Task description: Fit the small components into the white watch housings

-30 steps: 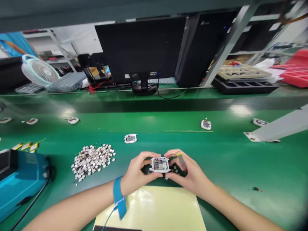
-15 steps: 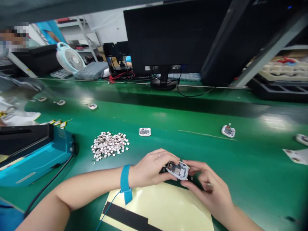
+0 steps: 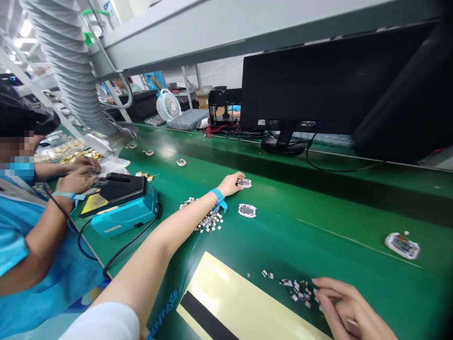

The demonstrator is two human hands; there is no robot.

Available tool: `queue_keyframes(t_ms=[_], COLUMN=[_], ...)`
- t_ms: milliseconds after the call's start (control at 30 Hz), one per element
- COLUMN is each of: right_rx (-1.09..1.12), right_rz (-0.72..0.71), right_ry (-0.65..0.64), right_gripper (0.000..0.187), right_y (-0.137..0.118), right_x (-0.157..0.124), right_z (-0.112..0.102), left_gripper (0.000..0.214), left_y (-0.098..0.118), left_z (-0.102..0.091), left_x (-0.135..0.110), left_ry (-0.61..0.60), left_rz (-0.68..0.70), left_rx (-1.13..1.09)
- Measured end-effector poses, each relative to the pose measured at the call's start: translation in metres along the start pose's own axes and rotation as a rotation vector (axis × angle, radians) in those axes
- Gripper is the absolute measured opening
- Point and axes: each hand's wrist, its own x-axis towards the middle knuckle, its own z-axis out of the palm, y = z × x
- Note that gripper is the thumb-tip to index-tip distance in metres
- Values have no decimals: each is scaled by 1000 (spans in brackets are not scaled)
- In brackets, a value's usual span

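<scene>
My left arm is stretched far out over the green belt [image 3: 318,208]. My left hand [image 3: 230,183] has its fingertips closed on a small white device with an exposed circuit board [image 3: 244,183], which sits on the belt surface. A second such device [image 3: 247,210] lies just nearer to me. My right hand [image 3: 345,307] rests low at the near right, holding nothing I can see. Its fingers are stretched toward a small scatter of tiny square metal pieces [image 3: 295,289] and touch its edge.
A co-worker in blue [image 3: 31,226] works at the left beside a teal machine [image 3: 122,208] with a black cable. A larger pile of metal pieces [image 3: 208,221], a yellow sheet with a black strip [image 3: 244,309], more devices [image 3: 401,245], a monitor [image 3: 318,85] and a fan [image 3: 168,106] are around.
Both hands held the device together near me. Now my left hand has carried it far out onto the belt, my right hand has dropped to the small pieces, and my view has swung left.
</scene>
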Motion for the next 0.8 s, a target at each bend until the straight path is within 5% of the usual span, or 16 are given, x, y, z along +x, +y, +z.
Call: queue_keyframes(t_ms=[267,433,633,800], right_rx=[116,212,255,445], right_rz=[11,41,202,406], right_ry=[59,185,323,490], right_gripper=[16,14,19,15], right_y=[2,3,-1,-10], right_x=[-1,-1,5,24], right_z=[-9,-11,-3,-20], left_gripper=[32,32,40,55], left_y=[12,34,42,97], left_z=[-20,-7,1,-7], left_x=[-32,-65,-69,-95], left_ry=[-16,-165,-117,-137], left_rz=[106,183,183,251], left_rx=[-34,-14,-24,-152])
